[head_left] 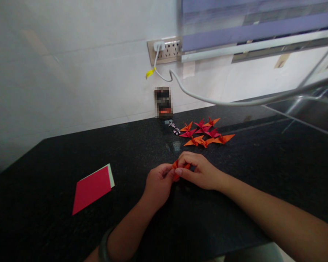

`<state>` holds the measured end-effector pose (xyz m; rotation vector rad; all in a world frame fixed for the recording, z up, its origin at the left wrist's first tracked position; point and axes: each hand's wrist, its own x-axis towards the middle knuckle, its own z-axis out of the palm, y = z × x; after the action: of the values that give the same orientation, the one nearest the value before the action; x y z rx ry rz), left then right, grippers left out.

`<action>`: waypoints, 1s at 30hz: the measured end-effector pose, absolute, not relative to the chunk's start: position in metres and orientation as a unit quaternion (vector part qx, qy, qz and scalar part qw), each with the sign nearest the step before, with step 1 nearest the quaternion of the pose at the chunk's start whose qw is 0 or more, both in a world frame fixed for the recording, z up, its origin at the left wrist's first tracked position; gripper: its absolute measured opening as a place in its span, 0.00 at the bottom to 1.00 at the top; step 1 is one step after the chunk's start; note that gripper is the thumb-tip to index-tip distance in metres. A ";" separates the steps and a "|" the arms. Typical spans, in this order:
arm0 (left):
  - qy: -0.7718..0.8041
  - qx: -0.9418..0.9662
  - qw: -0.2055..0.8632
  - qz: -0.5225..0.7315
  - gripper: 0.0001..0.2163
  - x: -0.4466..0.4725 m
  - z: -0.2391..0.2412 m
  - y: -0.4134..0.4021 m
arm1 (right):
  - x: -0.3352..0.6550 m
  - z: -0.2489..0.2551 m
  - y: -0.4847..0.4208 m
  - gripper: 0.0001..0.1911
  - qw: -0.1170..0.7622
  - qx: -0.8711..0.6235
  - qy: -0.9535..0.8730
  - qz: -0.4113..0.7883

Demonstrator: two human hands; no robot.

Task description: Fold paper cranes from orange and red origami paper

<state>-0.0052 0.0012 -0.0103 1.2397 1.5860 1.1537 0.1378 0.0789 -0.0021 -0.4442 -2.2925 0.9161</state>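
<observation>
Probably a kitchen: dark, glossy counter [262, 156] against tiled wall [84, 72]

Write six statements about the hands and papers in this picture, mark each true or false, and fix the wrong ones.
1. The left hand and right hand both hold the orange folded paper. True.
2. A pale green sheet shows beneath the red sheet. True.
3. The red sheet lies to the right of both hands. False: it lies to their left.
4. Folded cranes lie beyond the hands on the dark counter. True.
5. The cranes are all orange. False: some are red.
6. Only the right wrist is adorned. False: the band is on the left.
</observation>
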 end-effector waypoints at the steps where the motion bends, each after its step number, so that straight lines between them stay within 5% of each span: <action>1: 0.627 0.492 0.398 0.455 0.10 -0.005 -0.010 0.001 | 0.138 -0.002 0.079 0.10 0.311 -0.168 -0.868 0.348; 20: 0.638 0.475 0.391 0.462 0.08 -0.006 -0.009 0.003 | 0.140 -0.001 0.080 0.15 0.295 -0.116 -0.880 0.354; 30: 0.630 0.473 0.407 0.461 0.07 -0.006 -0.013 0.002 | 0.136 -0.004 0.080 0.03 0.325 -0.144 -0.870 0.342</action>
<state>-0.0055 0.0024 -0.0134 1.1928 1.5893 1.1626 0.1355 0.0804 -0.0042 -0.3787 -2.2804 0.8981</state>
